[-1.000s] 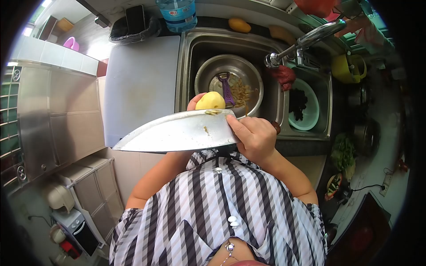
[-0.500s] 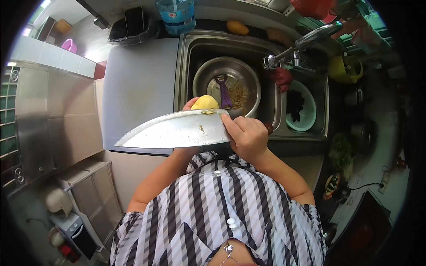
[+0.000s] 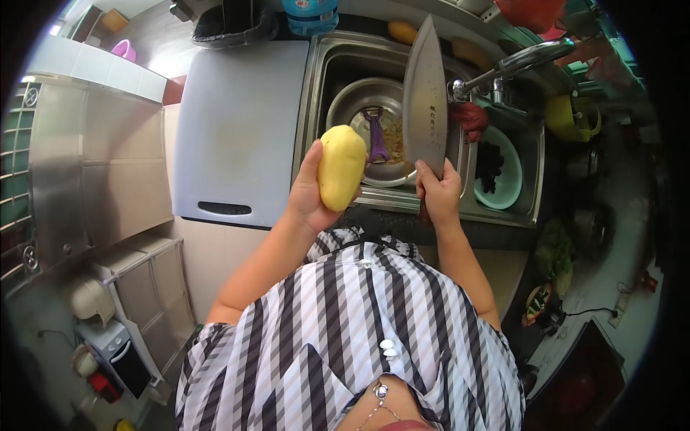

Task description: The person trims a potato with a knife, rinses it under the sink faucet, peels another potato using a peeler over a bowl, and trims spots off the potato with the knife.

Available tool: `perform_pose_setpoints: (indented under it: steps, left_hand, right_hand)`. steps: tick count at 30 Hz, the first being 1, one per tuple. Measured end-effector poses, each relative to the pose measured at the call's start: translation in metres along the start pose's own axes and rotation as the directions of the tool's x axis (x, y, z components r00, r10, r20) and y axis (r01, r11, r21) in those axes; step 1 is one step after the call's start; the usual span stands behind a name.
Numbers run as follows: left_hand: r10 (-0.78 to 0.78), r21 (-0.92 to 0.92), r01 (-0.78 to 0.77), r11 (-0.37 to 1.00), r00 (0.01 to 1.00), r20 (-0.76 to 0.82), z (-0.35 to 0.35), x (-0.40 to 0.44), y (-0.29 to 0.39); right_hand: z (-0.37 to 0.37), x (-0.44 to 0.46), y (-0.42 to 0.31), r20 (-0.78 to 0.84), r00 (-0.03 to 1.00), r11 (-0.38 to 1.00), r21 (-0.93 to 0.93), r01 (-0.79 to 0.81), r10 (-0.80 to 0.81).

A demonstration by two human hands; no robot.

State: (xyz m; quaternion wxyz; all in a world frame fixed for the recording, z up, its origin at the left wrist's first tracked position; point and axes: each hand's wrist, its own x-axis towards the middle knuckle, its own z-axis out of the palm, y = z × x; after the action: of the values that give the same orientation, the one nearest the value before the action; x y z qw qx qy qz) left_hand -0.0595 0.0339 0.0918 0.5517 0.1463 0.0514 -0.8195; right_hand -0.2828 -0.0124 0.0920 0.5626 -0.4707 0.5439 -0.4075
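A peeled yellow potato (image 3: 342, 169) rests in my left hand (image 3: 309, 190), which is closed around its lower side in front of the sink. My right hand (image 3: 440, 190) grips a large kitchen knife (image 3: 425, 97) by its dark handle, the blade pointing up and away from me over the sink. Behind the potato, a metal bowl (image 3: 338, 108) sits in the sink basin. It contains a purple peeler (image 3: 377, 136) and pale peelings (image 3: 394, 136).
A grey cutting board (image 3: 241, 129) lies left of the sink (image 3: 314, 86). In the right basin stands a pale green bowl (image 3: 509, 172) with dark pieces. The faucet (image 3: 532, 57) juts over the sink. A blue-labelled bottle (image 3: 310, 16) and yellow produce (image 3: 402, 31) are behind.
The knife has swung from lying across the potato, tip left, to pointing away from me. My hands have moved apart, and the potato is now lifted into full view.
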Motion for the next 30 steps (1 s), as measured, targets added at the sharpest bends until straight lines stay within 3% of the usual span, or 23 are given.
perform_pose_setpoints:
  steps: [3,4,8,11,14,20,23,24,27,29,30]
  left_hand:
    - [0.234,0.186,-0.2,0.962,0.955,-0.183,0.009,0.004,-0.006]
    - [0.263,0.195,-0.234,0.952,0.955,-0.139,0.005,0.006,-0.005]
    - [0.276,0.075,-0.269,0.96,0.956,-0.105,0.006,0.01,-0.002]
    - [0.247,-0.092,-0.258,0.962,0.963,-0.111,0.012,0.015,-0.007]
    - [0.281,-0.051,-0.293,0.955,0.946,-0.163,0.019,0.017,-0.012]
    - [0.079,0.224,-0.058,0.973,0.993,-0.089,0.011,0.001,-0.001]
    - [-0.015,0.418,0.041,0.908,0.998,-0.067,0.002,0.0,0.004]
    - [-0.097,0.444,0.109,0.89,0.994,-0.05,0.002,-0.002,0.004]
    - [-0.289,0.524,0.235,0.818,0.957,0.021,0.003,0.002,0.0]
    - [-0.417,0.609,0.301,0.734,0.907,0.054,0.0,0.009,-0.006]
    - [-0.402,0.552,0.321,0.769,0.915,0.027,0.002,0.009,-0.011]
  right_hand:
    - [0.004,-0.012,0.0,0.039,0.999,0.999,0.036,-0.029,0.028]
    - [0.003,-0.015,0.0,0.055,0.998,0.999,0.03,-0.026,0.024]
    - [0.014,-0.024,-0.009,0.069,0.998,0.998,0.068,-0.003,-0.002]
    - [0.032,-0.017,-0.006,0.068,0.974,0.969,-0.108,0.22,-0.214]
    - [0.045,-0.012,-0.008,0.091,0.972,0.973,0.11,0.205,-0.215]
    - [0.037,-0.003,-0.019,0.104,0.99,0.926,0.374,0.055,-0.1]
    - [0.023,0.009,-0.03,0.163,0.984,0.963,0.267,0.023,-0.068]
    - [0.023,0.012,-0.032,0.153,0.978,0.956,0.279,0.096,-0.142]
    - [0.023,0.012,-0.039,0.217,0.966,0.957,0.279,0.074,-0.138]
    - [0.025,0.013,-0.031,0.222,0.945,0.965,0.158,0.208,-0.24]
    - [0.026,0.013,-0.029,0.23,0.93,0.957,0.096,0.273,-0.288]
